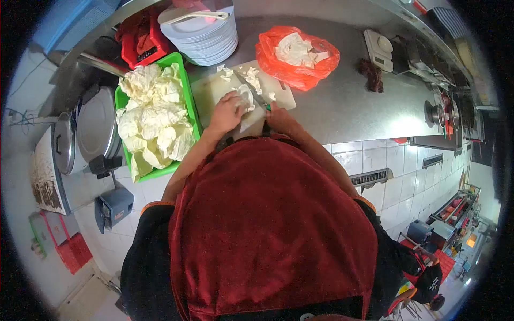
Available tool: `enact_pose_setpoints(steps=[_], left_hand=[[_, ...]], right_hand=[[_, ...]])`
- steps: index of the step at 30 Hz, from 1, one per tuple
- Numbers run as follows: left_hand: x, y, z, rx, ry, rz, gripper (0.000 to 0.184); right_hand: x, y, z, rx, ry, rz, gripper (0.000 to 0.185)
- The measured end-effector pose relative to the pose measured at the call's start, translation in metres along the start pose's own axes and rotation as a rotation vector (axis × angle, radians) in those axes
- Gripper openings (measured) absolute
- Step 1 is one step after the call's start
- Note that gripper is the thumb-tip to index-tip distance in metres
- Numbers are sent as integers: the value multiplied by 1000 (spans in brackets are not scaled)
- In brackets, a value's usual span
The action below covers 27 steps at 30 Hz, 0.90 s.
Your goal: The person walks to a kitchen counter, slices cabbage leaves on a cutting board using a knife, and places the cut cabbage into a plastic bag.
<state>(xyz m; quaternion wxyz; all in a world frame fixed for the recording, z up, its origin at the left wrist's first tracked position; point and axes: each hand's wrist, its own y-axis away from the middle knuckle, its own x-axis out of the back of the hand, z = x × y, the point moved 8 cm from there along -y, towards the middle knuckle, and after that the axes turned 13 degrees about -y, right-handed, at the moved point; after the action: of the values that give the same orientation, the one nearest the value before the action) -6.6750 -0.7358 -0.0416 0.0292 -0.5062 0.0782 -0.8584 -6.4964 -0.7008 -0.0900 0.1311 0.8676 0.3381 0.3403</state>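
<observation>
On a pale cutting board (206,99), my left hand (227,111) presses down on a piece of white leafy vegetable (246,98). My right hand (279,118) is closed round the green handle of a knife (257,97), whose blade slants up and left beside that piece. Cut bits (251,79) lie behind the blade. Left of the board, a green tray (191,101) is heaped with pale leaves (155,120). An orange plastic bag (308,77) with white pieces (297,51) inside stands behind the board's right end.
A tall stack of plates (206,40) with a white ladle (198,16) on top stands behind the board, beside a red basket (140,43). A white scale (379,48) sits at the back right. Another person (428,278) is at lower right.
</observation>
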Motion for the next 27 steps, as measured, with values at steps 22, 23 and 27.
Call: enact_pose_setpoints(steps=[22,23,27], left_hand=[[-21,6,-40,631,-64,118,24],[-30,18,-48,778,163,127,20],[-53,44,-41,949,591,175,16]], right_hand=[[13,74,46,186,-115,163,36],[14,76,43,177,-99,153,37],[11,80,27,45,-114,44,37]])
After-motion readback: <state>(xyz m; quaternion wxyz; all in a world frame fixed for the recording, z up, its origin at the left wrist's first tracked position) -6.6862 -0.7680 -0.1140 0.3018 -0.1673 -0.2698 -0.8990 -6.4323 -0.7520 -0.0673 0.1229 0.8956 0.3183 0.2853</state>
